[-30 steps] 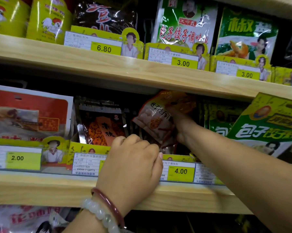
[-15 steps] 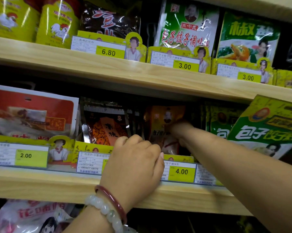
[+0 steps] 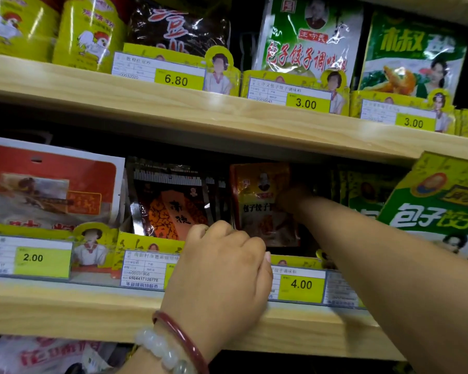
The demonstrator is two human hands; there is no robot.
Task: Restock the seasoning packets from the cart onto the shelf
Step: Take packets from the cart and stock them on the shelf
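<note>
An orange seasoning packet stands upright in the middle shelf's slot above the 4.00 price tag. My right hand reaches deep into the shadowed slot and grips the packet's right edge; its fingers are mostly hidden. My left hand, with two bracelets at the wrist, rests on the wooden middle shelf, fingers curled over the label rail just in front of the packet. Nothing shows inside it.
A dark packet with orange print and a red-and-white packet stand to the left. A green box leans at the right. The upper shelf hangs close above, stocked with yellow, black and green packets.
The orange packet was tilted high under the upper shelf; it now stands upright and lower in its slot. My right hand went deeper with it. My left hand stayed put.
</note>
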